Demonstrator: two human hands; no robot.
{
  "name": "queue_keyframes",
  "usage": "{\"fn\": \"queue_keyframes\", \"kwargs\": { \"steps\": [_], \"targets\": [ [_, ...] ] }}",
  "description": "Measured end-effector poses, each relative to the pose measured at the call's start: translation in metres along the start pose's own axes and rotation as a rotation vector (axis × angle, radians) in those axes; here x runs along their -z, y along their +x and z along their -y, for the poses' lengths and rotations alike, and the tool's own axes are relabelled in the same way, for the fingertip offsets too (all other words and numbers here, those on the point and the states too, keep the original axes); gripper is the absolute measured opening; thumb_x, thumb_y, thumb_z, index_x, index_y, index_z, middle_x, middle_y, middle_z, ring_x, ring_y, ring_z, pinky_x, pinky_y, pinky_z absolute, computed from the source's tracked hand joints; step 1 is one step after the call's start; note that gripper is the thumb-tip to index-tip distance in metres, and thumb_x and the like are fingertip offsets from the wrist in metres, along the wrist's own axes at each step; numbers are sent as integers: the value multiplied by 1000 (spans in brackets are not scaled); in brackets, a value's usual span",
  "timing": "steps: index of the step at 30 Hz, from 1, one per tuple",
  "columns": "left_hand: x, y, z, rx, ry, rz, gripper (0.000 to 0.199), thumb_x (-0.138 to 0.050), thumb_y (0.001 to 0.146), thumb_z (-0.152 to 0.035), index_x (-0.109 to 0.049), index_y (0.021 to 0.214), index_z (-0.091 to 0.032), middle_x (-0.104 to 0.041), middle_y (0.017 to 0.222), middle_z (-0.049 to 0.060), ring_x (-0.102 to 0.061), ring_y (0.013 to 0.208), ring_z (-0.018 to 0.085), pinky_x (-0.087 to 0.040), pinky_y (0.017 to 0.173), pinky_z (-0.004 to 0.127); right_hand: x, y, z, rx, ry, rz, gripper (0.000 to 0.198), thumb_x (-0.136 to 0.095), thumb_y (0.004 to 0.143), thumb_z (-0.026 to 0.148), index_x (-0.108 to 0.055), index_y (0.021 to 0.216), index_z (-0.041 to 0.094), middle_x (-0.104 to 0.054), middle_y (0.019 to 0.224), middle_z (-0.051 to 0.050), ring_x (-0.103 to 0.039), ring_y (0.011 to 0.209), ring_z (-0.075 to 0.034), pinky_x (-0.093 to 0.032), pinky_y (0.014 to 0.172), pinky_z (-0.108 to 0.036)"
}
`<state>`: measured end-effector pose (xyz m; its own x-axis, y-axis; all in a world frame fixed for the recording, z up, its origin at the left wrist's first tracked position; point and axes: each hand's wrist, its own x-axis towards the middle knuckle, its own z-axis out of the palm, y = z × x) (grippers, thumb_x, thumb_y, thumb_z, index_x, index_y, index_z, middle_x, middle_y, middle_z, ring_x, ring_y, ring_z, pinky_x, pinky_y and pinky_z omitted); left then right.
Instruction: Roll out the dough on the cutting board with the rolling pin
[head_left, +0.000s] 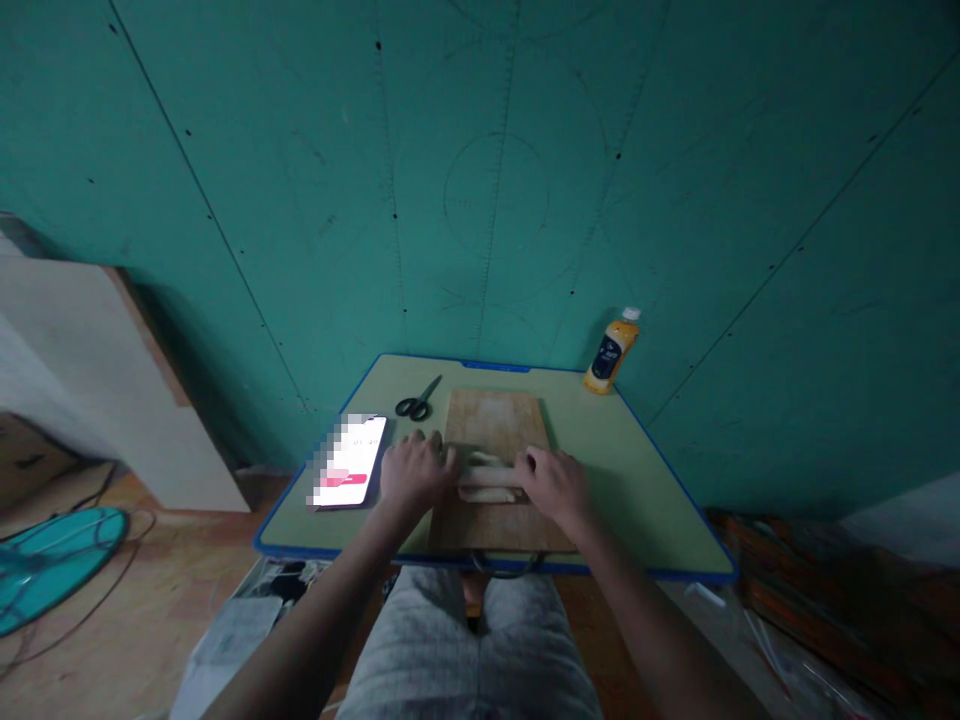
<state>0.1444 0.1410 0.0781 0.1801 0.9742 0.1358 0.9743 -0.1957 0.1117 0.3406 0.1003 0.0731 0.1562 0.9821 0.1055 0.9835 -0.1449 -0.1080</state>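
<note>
A pale rolling pin lies crosswise over the wooden cutting board. My left hand is closed round its left end, and my right hand grips the right end. Under the pin is a flat piece of whitish dough, showing along the near and far sides of it. The fingers hide both ends of the pin.
Left of the board, scissors with black handles and a tablet with a lit screen lie on the small blue-edged table. An orange drink bottle stands at the back right corner. Behind rises a green wall.
</note>
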Motion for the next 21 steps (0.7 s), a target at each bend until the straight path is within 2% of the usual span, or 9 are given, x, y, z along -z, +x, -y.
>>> {"fn": "queue_keyframes", "kwargs": {
  "steps": [4, 9, 15, 21],
  "targets": [
    [-2, -29, 0, -57, -18, -37, 38, -33, 93, -39, -65, 91, -19, -67, 90, 9, -64, 86, 24, -44, 71, 32, -5, -22, -1, 60, 15, -82, 33, -39, 95, 36, -66, 80, 23, -70, 82, -4, -61, 72, -16, -31, 62, -26],
    [-10, -49, 7, -166, -44, -124, 37, -34, 96, -42, -63, 89, -20, -65, 89, 8, -60, 87, 23, -42, 74, 34, -14, -39, -7, 193, 41, -273, 34, -34, 96, 32, -59, 77, 21, -62, 85, -5, -56, 79, -16, -31, 67, -26],
    [-11, -39, 17, -306, -23, -134, 34, -45, 93, -48, -60, 96, -18, -62, 97, 10, -57, 92, 25, -42, 76, 34, -17, -30, -8, 212, 35, -365, 29, -37, 98, 32, -58, 81, 20, -59, 84, -4, -53, 79, -17, -32, 73, -27],
    [-6, -28, 8, -239, 27, -78, 39, -34, 97, -46, -61, 93, -18, -64, 93, 10, -59, 92, 26, -41, 76, 36, -17, -19, -6, 253, -11, -407, 36, -34, 99, 31, -59, 76, 20, -60, 78, -5, -53, 78, -18, -31, 74, -29]
  ]
}}
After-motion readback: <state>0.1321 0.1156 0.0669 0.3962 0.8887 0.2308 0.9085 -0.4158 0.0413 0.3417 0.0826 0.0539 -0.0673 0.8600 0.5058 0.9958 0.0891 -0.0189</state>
